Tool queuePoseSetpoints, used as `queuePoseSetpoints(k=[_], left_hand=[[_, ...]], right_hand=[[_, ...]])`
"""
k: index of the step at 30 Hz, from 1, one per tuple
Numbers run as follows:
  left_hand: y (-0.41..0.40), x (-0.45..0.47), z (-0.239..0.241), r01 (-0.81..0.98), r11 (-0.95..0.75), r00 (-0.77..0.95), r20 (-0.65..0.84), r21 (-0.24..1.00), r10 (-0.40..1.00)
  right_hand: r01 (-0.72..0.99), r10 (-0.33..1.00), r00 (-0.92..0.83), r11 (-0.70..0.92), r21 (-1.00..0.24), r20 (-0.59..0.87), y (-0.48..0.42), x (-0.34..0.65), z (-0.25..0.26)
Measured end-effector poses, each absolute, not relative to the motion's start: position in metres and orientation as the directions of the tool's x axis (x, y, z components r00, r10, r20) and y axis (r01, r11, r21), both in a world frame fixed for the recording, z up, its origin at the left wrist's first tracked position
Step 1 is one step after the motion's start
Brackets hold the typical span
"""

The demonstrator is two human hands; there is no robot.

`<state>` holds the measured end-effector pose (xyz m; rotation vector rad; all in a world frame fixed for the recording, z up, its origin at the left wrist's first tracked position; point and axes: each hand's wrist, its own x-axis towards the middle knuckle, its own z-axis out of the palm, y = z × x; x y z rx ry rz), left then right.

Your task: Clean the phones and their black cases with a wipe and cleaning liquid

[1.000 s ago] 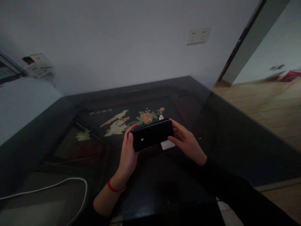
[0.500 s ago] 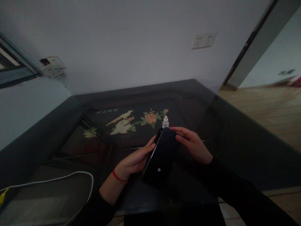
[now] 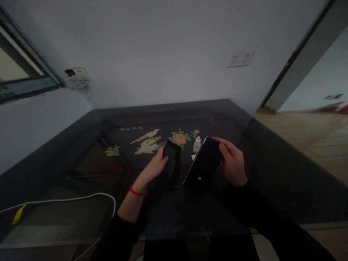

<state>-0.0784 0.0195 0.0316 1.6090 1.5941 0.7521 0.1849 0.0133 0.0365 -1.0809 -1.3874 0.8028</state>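
Note:
My left hand, with a red string bracelet at the wrist, grips a black phone case by its left side. In my right hand is a dark smartphone, pinched at its upper right edge and tilted above the table. A gap separates the phone from the case. Just behind the phone stands a small clear dropper bottle with a white cap. A small white piece, partly hidden by the phone, shows below the bottle.
The dark glossy table carries an inlaid bird-and-flower picture. A white cable with a yellow tag runs along the left. Wall sockets are behind the table, and a window is at the left.
The phone and the case have come apart. My left hand has moved left with the case and my right hand right with the phone. More of the bottle shows, and the view has shifted slightly.

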Motion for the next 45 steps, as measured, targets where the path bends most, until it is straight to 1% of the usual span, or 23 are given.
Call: queuePoseSetpoints(k=[2, 4, 6, 11, 15, 19, 26, 33, 36, 45], left_hand=[[0.027, -0.088, 0.024, 0.639, 0.074, -0.010, -0.087, 0.766, 0.996], [0.033, -0.095, 0.019, 0.703, 0.099, -0.051, -0.089, 0.704, 0.995], [0.035, -0.099, 0.015, 0.761, 0.124, -0.078, -0.100, 0.637, 0.992], [0.032, -0.101, 0.014, 0.881, 0.159, -0.111, -0.131, 0.445, 0.985], [0.024, -0.099, 0.020, 0.941, 0.172, -0.140, -0.127, 0.292, 0.982], [0.017, -0.097, 0.028, 0.966, 0.173, -0.158, -0.092, 0.193, 0.983], [0.017, -0.097, 0.030, 0.978, 0.146, -0.134, -0.089, 0.148, 0.987], [0.018, -0.097, 0.027, 0.983, 0.135, -0.126, -0.078, 0.127, 0.989], [0.019, -0.097, 0.026, 0.983, 0.134, -0.125, -0.077, 0.122, 0.989], [0.019, -0.098, 0.022, 0.987, 0.129, -0.123, -0.069, 0.099, 0.990]], right_hand=[[0.232, 0.948, -0.049, 0.318, -0.919, 0.315, 0.023, 0.175, 0.043], [0.320, 0.941, -0.178, 0.333, -0.887, 0.289, 0.033, 0.162, 0.048], [0.351, 0.930, -0.239, 0.349, -0.869, 0.278, 0.044, 0.148, 0.049], [0.389, 0.923, -0.307, 0.346, -0.854, 0.234, 0.068, 0.121, 0.037], [0.413, 0.920, -0.332, 0.340, -0.845, 0.208, 0.081, 0.114, 0.022], [0.447, 0.925, -0.338, 0.323, -0.834, 0.176, 0.089, 0.114, 0.011], [0.548, 0.918, -0.382, 0.316, -0.775, 0.105, 0.107, 0.108, -0.006], [0.702, 0.920, -0.389, 0.331, -0.631, 0.049, 0.116, 0.100, -0.019], [0.757, 0.926, -0.373, 0.344, -0.556, 0.065, 0.113, 0.097, -0.020], [0.863, 0.930, -0.310, 0.362, -0.352, 0.196, 0.094, 0.085, -0.015]])
